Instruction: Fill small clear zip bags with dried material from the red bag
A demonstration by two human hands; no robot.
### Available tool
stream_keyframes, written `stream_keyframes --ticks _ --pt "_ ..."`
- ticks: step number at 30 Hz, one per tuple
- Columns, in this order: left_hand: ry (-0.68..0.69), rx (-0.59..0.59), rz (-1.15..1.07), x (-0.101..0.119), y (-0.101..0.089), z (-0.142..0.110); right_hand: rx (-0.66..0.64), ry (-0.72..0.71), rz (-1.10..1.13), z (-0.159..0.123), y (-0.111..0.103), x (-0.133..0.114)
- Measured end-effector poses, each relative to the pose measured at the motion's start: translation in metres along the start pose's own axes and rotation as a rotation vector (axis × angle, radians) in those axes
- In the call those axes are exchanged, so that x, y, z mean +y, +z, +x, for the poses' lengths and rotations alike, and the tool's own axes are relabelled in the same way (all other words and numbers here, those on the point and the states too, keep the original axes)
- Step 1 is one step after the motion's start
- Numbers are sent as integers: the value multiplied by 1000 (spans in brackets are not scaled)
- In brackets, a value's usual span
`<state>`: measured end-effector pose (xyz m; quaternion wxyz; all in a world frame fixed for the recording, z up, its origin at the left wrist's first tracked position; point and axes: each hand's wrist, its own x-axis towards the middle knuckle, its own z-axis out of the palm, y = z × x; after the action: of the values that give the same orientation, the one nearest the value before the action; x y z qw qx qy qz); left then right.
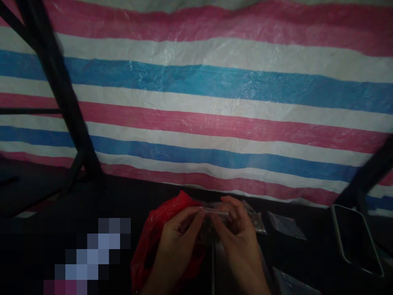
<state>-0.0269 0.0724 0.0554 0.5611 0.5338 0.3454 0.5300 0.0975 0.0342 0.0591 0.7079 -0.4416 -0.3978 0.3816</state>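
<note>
Between my hands is a small clear plastic bag (207,233) with dark bits inside, its top edge running level between my fingers. My left hand (181,231) pinches that edge at its left end, thumb against fingers. On the other side my right hand (235,227) is closed on the same edge, thumb pressed to it and the outer fingers curled. A red plastic bag (153,225) lies open just left of and behind my left hand. Past my right hand rests another small filled clear bag (258,222). What the bits are is too dark to tell.
Flat clear bags (287,225) (293,282) lie to the right on the dark surface. Further right is a phone-like flat object (357,239) with a pale rim. A striped sheet (215,123) hangs behind, between dark slanted posts (66,98). A blurred-out patch covers the lower left.
</note>
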Motion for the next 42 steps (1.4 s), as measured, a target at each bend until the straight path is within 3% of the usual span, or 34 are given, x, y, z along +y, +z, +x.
stream_keyframes --ticks 6,11,16,20,24,26,29,31,34,39,40,42 --pt "20 110 -27 4 -10 4 66 -10 25 1 4 7" --pt "57 58 35 13 -13 -2 25 -54 -40 -3 4 2" --pt "17 24 153 6 -16 -3 104 -128 -128 0 -3 -1" --pt "18 109 316 0 -22 2 343 -138 -229 14 -37 -1" --pt "77 113 439 1 -35 7 602 -206 -413 23 -68 0" --pt "77 123 441 2 -41 8 549 -209 -538 23 -69 3" --pt "77 115 437 3 -46 9 287 -171 -660 22 -61 3" --pt "75 96 448 5 -45 8 226 -178 -700 21 -65 -1" --pt "64 64 474 9 -43 5 251 -162 -762 14 -99 -15" --pt "86 31 492 18 -39 1 198 78 -943 -29 -180 -36" --pt "96 30 493 20 -38 0 128 159 -967 -37 -187 -38" --pt "115 21 493 22 -34 -3 81 160 -1009 -47 -192 -36"
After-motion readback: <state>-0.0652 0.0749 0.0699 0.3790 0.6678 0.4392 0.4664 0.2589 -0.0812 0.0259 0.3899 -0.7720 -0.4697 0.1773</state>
